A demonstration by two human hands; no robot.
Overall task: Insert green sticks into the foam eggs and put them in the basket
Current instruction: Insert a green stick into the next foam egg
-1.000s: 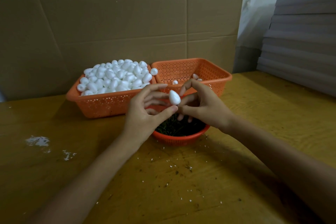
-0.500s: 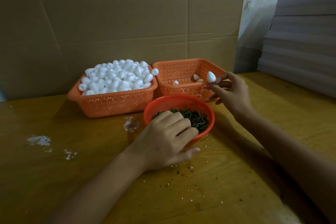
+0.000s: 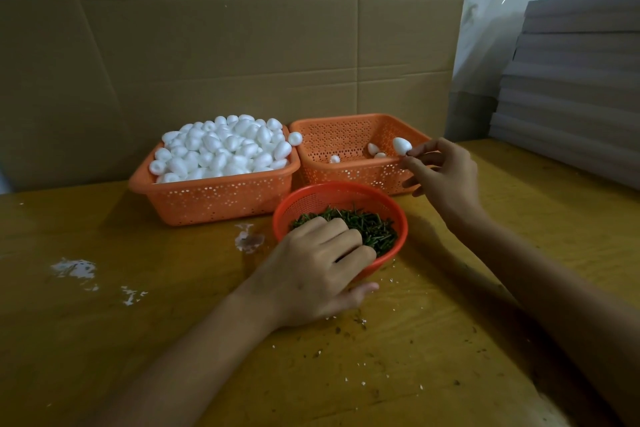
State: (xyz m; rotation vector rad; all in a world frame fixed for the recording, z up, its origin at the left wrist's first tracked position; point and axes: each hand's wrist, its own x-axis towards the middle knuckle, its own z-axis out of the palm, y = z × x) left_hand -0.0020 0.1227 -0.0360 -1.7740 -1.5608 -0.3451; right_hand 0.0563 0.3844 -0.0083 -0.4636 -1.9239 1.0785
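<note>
My right hand [image 3: 441, 177] pinches a white foam egg [image 3: 401, 145] by its end, over the front right rim of the right orange basket [image 3: 332, 135]. That basket holds three small eggs [image 3: 373, 148]. The left orange basket [image 3: 207, 199] is heaped with white foam eggs [image 3: 221, 149]. In front stands a round red bowl [image 3: 311, 196] of green sticks [image 3: 374, 227]. My left hand [image 3: 318, 270] reaches into that bowl, fingers curled down among the sticks; its fingertips are hidden, so any stick in its grip cannot be seen.
All stand on a yellow wooden table [image 3: 173, 322] strewn with white foam crumbs [image 3: 72, 269] and dark specks. A cardboard wall [image 3: 242, 45] rises behind the baskets. Stacked grey sheets [image 3: 571, 87] lie at the back right.
One second ago both hands held the egg together over the bowl. Since then my right hand carried it to the right basket and my left hand dropped into the sticks.
</note>
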